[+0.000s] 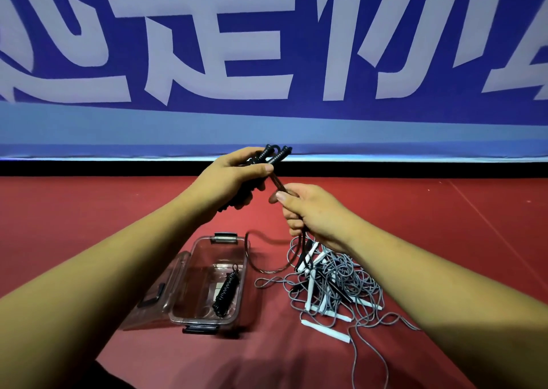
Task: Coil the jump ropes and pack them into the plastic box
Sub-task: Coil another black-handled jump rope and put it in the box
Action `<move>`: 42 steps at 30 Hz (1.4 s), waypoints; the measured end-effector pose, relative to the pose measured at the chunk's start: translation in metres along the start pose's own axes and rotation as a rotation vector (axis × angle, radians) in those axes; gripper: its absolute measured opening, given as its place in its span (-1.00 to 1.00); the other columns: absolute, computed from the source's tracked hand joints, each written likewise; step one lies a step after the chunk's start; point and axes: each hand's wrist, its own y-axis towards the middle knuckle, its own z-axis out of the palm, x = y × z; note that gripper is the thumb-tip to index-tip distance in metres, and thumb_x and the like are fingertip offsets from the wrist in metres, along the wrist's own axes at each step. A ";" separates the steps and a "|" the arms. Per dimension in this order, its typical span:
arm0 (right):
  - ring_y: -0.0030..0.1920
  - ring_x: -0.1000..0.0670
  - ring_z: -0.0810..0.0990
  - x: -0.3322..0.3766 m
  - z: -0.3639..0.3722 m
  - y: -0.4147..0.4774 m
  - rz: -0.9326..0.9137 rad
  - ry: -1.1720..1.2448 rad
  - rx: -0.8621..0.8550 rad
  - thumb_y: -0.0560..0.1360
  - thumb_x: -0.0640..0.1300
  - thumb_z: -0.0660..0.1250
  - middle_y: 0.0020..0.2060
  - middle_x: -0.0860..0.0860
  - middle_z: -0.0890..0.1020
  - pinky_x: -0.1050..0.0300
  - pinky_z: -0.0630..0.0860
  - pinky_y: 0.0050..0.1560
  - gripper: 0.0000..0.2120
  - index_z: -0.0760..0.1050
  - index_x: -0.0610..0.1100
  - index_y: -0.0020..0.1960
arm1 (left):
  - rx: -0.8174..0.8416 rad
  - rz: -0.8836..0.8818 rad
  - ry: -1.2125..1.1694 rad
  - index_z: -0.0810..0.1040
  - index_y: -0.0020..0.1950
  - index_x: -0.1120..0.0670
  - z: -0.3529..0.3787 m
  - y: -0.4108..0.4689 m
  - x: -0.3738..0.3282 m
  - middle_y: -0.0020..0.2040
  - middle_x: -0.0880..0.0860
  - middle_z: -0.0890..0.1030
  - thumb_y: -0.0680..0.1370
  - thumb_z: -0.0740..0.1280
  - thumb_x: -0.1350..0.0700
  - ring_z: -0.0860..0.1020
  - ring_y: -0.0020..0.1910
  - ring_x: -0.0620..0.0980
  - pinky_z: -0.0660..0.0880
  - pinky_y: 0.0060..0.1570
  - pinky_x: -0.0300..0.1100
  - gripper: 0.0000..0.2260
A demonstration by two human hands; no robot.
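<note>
Plastic box [191, 273]: sits open on the red floor [444, 225], with its lid [154, 294] folded out to the left. It is clear and rigid and probably light enough to slide if bumped.
Packed coil [226, 291]: one black rope already lies inside the box, wound tight.
Grey pile [341, 279]: thin grey ropes with white handles [326, 326] lie just right of the box, heavily tangled. They look limp and prone to snagging, so they are best lifted by a handle, not by a strand.
Black cord [267, 267]: hangs slack in a loop over the box's far corner. It looks soft, light and a little springy.
Right hand [311, 211]: fist curled around the cord, thumb on top.
Left hand [228, 178]: fingers wrapped around both black handles [274, 154], held side by side, with the thumb pressing the cord against them. The ribbed handles are the firm place to grip.
Hard to see: the turns already wound are hidden in the left palm. The cord's lower run disappears into the grey pile, and the number of ropes there cannot be counted.
Banner [267, 48]: blue with large white characters, cut off at the edges.
</note>
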 end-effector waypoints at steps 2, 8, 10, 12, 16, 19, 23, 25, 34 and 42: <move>-0.51 0.09 0.23 0.001 0.000 -0.001 0.056 -0.096 -0.011 0.65 -0.16 0.15 -0.47 0.04 0.29 0.20 0.22 -0.45 -0.86 0.46 -0.17 0.02 | -0.069 -0.014 0.032 0.61 0.02 0.01 -0.005 0.005 0.003 -0.27 0.16 0.55 0.53 0.42 0.10 0.39 -0.46 0.05 0.27 -0.45 -0.20 -0.91; -0.43 0.05 0.32 0.010 -0.001 -0.006 -0.095 -0.771 -0.020 0.60 -0.11 0.24 -0.45 0.03 0.40 0.15 0.24 -0.38 -0.78 0.59 -0.20 -0.07 | -0.089 0.024 0.712 0.51 0.02 -0.11 -0.025 0.015 0.026 -0.19 -0.02 0.62 0.45 0.52 -0.01 0.55 -0.33 0.01 0.43 -0.35 -0.21 -0.75; -0.42 0.03 0.30 0.015 -0.001 -0.007 -0.135 -0.903 0.010 0.58 -0.07 0.27 -0.45 0.01 0.37 0.12 0.22 -0.38 -0.73 0.54 -0.22 -0.18 | -0.043 0.065 0.988 0.49 0.06 -0.18 -0.021 0.015 0.026 -0.11 -0.09 0.61 0.43 0.51 -0.03 0.60 -0.14 0.01 0.51 -0.17 -0.13 -0.71; -0.41 -0.03 0.35 0.017 -0.005 -0.007 -0.181 -1.003 -0.010 0.56 -0.04 0.28 -0.48 0.01 0.38 0.08 0.27 -0.35 -0.70 0.46 -0.17 -0.29 | 0.005 0.085 1.165 0.46 0.08 -0.21 -0.014 0.012 0.023 -0.10 -0.09 0.61 0.41 0.47 -0.05 0.60 -0.12 0.05 0.55 -0.13 -0.09 -0.69; -0.23 -0.07 0.54 0.024 -0.017 -0.007 -0.277 -1.130 -0.128 0.55 0.01 0.28 -0.35 0.05 0.56 0.06 0.47 -0.21 -0.83 0.56 0.00 -0.17 | 0.209 0.161 1.254 0.52 0.11 -0.24 0.000 0.004 0.021 -0.25 -0.13 0.58 0.36 0.39 -0.06 0.58 -0.23 -0.02 0.53 -0.24 -0.16 -0.68; -0.14 -0.02 0.60 0.020 -0.027 -0.005 -0.289 -1.010 -0.166 0.49 0.07 0.30 -0.25 0.09 0.66 0.00 0.54 -0.07 -0.86 0.60 0.07 -0.14 | 0.307 0.222 1.248 0.58 0.06 -0.21 0.013 0.000 0.015 -0.41 -0.17 0.47 0.39 0.42 -0.13 0.46 -0.37 -0.14 0.39 -0.29 -0.22 -0.75; -0.36 0.16 0.52 0.020 -0.030 0.000 -0.332 -0.741 -0.194 0.42 -0.10 0.46 -0.42 0.16 0.58 0.12 0.50 -0.21 -0.86 0.53 0.00 -0.26 | 0.369 0.200 1.049 0.54 -0.20 -0.05 0.017 -0.004 0.012 -0.48 -0.09 0.44 0.44 0.47 -0.15 0.39 -0.48 -0.16 0.30 -0.38 -0.24 -0.78; -0.54 0.16 0.32 0.023 -0.032 -0.002 -0.305 -0.531 -0.208 0.41 -0.21 0.50 -0.58 0.15 0.44 0.28 0.31 -0.43 -0.83 0.51 -0.10 -0.23 | 0.368 0.167 0.849 0.58 -0.18 0.07 0.015 -0.007 0.008 -0.46 -0.08 0.44 0.47 0.47 -0.03 0.36 -0.49 -0.18 0.29 -0.41 -0.27 -0.80; -0.47 0.05 0.25 0.004 -0.024 0.006 -0.021 -0.066 -0.052 0.63 -0.22 0.20 -0.38 -0.11 0.36 0.27 0.23 -0.54 -0.83 0.54 -0.09 -0.05 | 0.104 0.134 0.156 0.56 0.19 -0.10 0.018 -0.009 0.003 -0.38 0.14 0.52 0.58 0.36 0.14 0.38 -0.49 0.04 0.31 -0.50 -0.20 -0.77; -0.47 0.04 0.36 -0.003 -0.023 0.002 0.063 -0.206 -0.005 0.62 -0.23 0.22 -0.44 -0.04 0.39 0.25 0.36 -0.43 -0.87 0.49 -0.27 -0.03 | -0.071 0.039 0.138 0.62 0.07 -0.01 0.006 0.002 0.008 -0.26 0.11 0.64 0.51 0.45 0.09 0.45 -0.44 0.04 0.31 -0.50 -0.25 -0.85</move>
